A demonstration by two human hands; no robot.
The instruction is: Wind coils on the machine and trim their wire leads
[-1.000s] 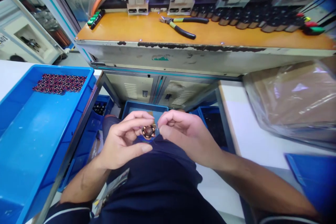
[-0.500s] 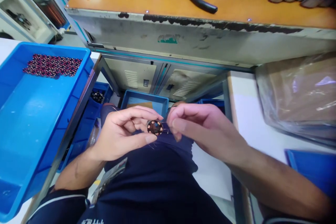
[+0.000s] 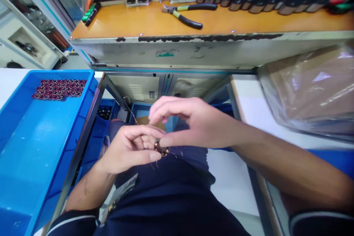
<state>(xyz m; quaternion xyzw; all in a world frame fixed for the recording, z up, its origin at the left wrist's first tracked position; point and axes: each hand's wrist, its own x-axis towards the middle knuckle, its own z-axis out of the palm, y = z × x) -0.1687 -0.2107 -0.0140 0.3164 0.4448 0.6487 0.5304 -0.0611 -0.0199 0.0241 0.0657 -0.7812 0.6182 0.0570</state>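
Observation:
My left hand [image 3: 128, 147] grips a small round motor stator [image 3: 161, 149] with copper windings, pinched between thumb and fingers above my lap. Thin copper wire ends trail from the stator on both sides. One longer copper wire [image 3: 130, 110] sticks up beyond my left fingers. Over the stator is my right hand [image 3: 190, 123], its thumb against or just above the ring and covering part of it. The right fingers are spread away from the thumb, and nothing shows between them.
At left, a blue bin [image 3: 41, 140] holds rows of small wound parts [image 3: 59, 89]. Cutting pliers [image 3: 188, 13] lie on the orange bench [image 3: 118, 24] ahead, with dark cylindrical parts [image 3: 257, 5] behind. A plastic-wrapped carton [image 3: 309, 88] stands at right.
My right hand has moved left and up from the wires beside the stator to over it, and its fingers have spread. The stator has tilted in my left hand. The head view has shifted.

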